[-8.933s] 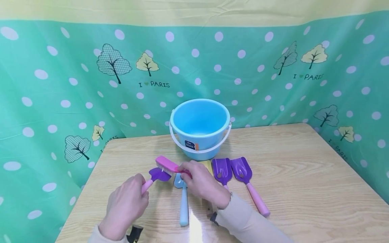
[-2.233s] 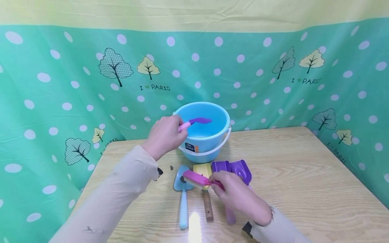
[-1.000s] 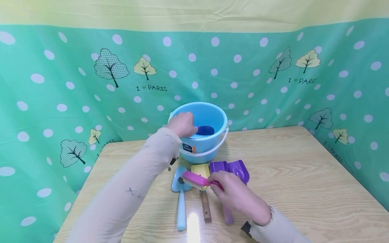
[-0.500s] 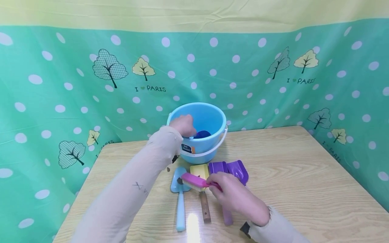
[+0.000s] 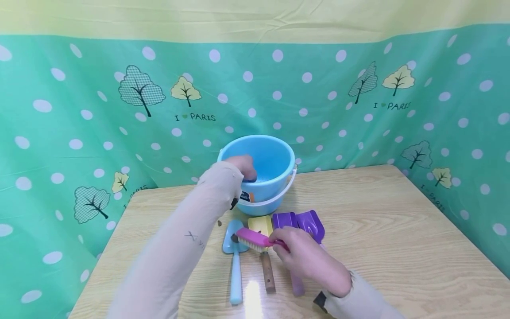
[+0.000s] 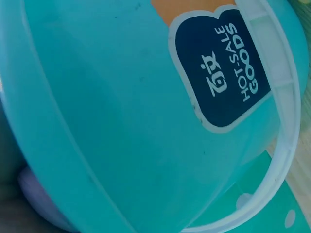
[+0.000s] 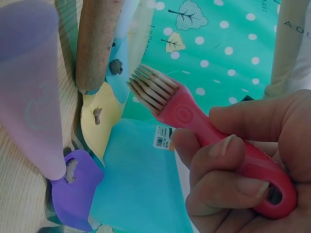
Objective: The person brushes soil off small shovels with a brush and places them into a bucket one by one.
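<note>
My left hand (image 5: 244, 165) reaches over the near left rim into a light blue bucket (image 5: 272, 189), holding a toy shovel. In the left wrist view the shovel's lavender handle end (image 6: 41, 201) shows past the rim; its purple blade is mostly hidden by the hand and the bucket wall. My right hand (image 5: 304, 252) grips a pink brush (image 5: 255, 237) by its handle, bristles down, over a yellow shovel (image 5: 260, 224) and a blue shovel (image 5: 236, 274). The right wrist view shows grey lumps on the blades, including one lump (image 7: 116, 67) on the blue one.
Two purple shovels lie to the right, one blade (image 5: 284, 219) beside the yellow shovel and another blade (image 5: 311, 224) farther right. A small dark lump (image 5: 219, 223) lies on the wooden table (image 5: 378, 230). A green curtain (image 5: 259, 88) hangs behind the bucket.
Earlier, the brush was at the purple shovel's blade over the table. My left hand has since carried that shovel into the bucket and lowered it; the brush moved right and stays there.
</note>
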Demonstrator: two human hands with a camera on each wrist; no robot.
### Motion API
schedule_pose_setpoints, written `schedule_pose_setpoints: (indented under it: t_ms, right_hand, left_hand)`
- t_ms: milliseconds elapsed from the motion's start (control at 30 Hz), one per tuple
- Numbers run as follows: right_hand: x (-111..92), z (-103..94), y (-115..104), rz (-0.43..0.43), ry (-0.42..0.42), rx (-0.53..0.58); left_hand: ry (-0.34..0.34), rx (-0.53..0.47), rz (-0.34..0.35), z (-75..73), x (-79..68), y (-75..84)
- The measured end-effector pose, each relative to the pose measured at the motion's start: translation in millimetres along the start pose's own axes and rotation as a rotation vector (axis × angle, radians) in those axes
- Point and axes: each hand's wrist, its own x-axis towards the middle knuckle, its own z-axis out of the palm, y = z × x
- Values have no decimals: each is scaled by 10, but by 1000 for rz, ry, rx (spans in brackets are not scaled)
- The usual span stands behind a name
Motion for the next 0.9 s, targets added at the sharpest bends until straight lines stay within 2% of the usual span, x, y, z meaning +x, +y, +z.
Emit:
schedule_pose_setpoints:
  t_ms: [67,167,233,300,400,467,567,633,700,733,900]
  right_hand:
    - [-1,0,4,-1,-2,3]
    - [1,0,9,4,-7,6]
    - [2,-2,11,11,-12,12]
    - [3,-3,12,16,-15,17]
    - [0,-7,12,15,-14,14]
    - [1,-8,9,9,-12,10]
    - [5,-6,7,6,-14,9]
    - [8,-5,6,10,-17,11]
    - [8,-4,5,13,-21,12]
    - [8,-4,4,15,-21,10]
    - [3,-7,1,17,-21,3]
  left_hand:
    - [-6,33,26,-1,-19,21]
    - [4,40,23,4,-72,57]
    - [5,-39,-32,12,-112,79]
    - [18,-54,-42,22,-139,96]
    - [22,-127,-74,33,-167,111]
    - [31,-106,-50,38,-170,102]
    - [37,-226,-114,49,-166,72]
    - [46,-266,-142,57,-155,47]
    - [51,-272,-161,62,-144,29]
    - [51,-243,-154,63,-138,23]
    - [48,-106,-79,49,-121,1]
